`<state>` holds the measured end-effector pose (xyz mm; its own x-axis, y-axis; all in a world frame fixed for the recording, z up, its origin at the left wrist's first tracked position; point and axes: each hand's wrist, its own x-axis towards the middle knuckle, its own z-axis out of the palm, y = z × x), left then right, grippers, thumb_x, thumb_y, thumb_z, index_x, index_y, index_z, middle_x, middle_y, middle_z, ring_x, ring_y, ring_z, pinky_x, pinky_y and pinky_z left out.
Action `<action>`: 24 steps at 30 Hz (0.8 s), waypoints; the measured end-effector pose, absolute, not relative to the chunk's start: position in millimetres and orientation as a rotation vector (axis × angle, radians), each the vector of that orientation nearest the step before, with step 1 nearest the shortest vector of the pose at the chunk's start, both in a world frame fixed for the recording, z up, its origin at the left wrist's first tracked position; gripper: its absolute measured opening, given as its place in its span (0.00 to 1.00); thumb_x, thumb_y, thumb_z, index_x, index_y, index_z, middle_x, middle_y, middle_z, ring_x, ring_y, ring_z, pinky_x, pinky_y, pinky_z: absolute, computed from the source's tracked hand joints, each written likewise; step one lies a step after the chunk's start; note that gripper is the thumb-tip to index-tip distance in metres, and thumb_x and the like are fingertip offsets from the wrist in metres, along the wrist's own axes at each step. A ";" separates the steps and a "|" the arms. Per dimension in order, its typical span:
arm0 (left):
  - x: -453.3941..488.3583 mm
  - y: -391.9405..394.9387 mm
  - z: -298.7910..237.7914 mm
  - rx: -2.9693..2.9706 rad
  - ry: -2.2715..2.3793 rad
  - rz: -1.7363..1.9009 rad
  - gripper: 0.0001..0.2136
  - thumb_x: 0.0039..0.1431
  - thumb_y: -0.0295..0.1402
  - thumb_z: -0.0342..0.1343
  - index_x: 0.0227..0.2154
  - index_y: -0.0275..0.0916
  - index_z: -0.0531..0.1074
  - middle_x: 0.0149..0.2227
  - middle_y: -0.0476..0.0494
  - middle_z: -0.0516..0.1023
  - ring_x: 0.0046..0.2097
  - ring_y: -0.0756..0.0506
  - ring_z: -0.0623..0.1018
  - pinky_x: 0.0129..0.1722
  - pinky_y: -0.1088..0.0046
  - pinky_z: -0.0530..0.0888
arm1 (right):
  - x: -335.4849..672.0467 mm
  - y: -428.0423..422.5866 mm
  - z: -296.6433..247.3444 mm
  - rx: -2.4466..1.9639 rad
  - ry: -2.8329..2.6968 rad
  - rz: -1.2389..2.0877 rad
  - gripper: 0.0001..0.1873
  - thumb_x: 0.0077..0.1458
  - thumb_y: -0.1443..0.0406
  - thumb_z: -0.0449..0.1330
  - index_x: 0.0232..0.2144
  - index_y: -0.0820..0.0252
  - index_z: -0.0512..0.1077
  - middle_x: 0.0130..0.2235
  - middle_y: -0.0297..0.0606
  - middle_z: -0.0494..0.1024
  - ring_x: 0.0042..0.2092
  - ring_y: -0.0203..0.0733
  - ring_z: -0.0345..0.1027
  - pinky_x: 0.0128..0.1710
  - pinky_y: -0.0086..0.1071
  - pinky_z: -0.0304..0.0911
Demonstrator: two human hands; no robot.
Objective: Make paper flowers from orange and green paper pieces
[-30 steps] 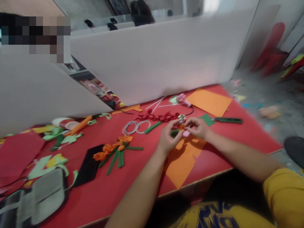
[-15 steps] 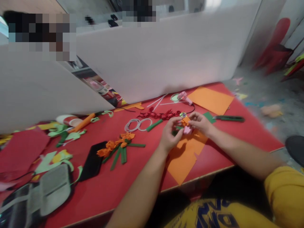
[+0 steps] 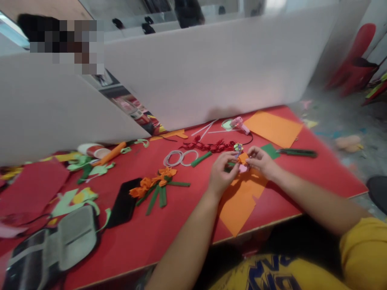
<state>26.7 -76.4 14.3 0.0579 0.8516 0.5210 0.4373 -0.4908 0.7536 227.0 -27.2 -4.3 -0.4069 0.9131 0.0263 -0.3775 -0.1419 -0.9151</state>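
Observation:
My left hand and my right hand meet over the red table, fingers pinched together on a small orange paper piece. A bit of pink and a green strip show just below the fingers. Under both hands lies a cut orange sheet. A small many-coloured object rests just beyond the fingertips. What the pink bit is, I cannot make out.
Orange paper flowers with green stems lie left of my hands, beside a black sheet. Pink glue gun, orange sheet, green-handled cutter, red curled strips, white rings. White partition boards stand behind. A grey pouch lies at the near left.
The view has shifted slightly, so everything sits a little more to the right. My hands stay together on the orange piece, with the fingers turning it a little.

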 end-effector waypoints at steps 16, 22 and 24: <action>-17.9 -59.3 6.1 2.176 1.735 0.780 0.14 0.56 0.43 0.72 0.43 0.45 0.83 0.40 0.41 0.86 0.37 0.39 0.83 0.33 0.67 0.74 | 259.8 8.8 2.1 -0.650 -2.280 1.034 0.10 0.52 0.69 0.66 0.39 0.58 0.80 0.37 0.36 0.82 0.37 0.40 0.74 0.38 0.32 0.69; -15.4 -65.6 15.2 2.081 1.627 0.967 0.10 0.64 0.39 0.66 0.46 0.44 0.83 0.43 0.42 0.88 0.38 0.42 0.83 0.37 0.68 0.77 | 247.1 3.8 -1.3 -0.743 -2.199 0.656 0.08 0.62 0.62 0.66 0.42 0.60 0.79 0.40 0.43 0.82 0.41 0.46 0.75 0.44 0.38 0.70; -13.5 -68.5 25.4 2.071 1.581 1.057 0.11 0.65 0.38 0.65 0.47 0.43 0.83 0.45 0.41 0.88 0.41 0.42 0.84 0.41 0.66 0.79 | 242.8 -3.2 1.6 -0.732 -2.117 0.684 0.13 0.61 0.61 0.68 0.47 0.60 0.78 0.45 0.46 0.81 0.45 0.48 0.76 0.46 0.40 0.72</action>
<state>-13.5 -68.5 25.4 0.1095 0.9278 0.3566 0.6842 -0.3306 0.6500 242.8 -3.2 1.6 -0.5310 0.6887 0.4936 0.2698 0.6896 -0.6720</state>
